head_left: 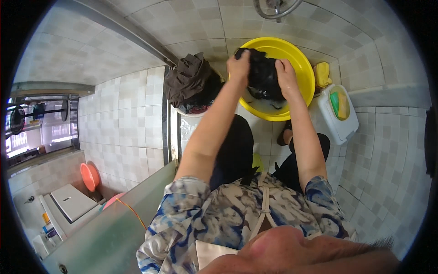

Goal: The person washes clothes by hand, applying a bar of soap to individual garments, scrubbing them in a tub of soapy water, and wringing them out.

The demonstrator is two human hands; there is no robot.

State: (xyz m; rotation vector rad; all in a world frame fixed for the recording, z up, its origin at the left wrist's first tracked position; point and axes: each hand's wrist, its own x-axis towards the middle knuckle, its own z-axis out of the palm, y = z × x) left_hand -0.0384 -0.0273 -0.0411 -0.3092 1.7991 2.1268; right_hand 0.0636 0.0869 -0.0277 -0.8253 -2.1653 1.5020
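Observation:
Both my hands hold a wet black cloth, apparently a garment, over a large round yellow basin on the floor. My left hand grips its left side with the fingers closed. On the right side, my right hand is closed on the fabric as well. The cloth hangs between my hands, and its lower part reaches the cloudy water in the basin. What kind of garment it is, I cannot tell.
Left of the basin, a brown garment lies heaped with dark laundry in a pale tub. A yellow bottle and a white bin with green and yellow items stand right. A shower hose hangs beyond. A glass partition stands left.

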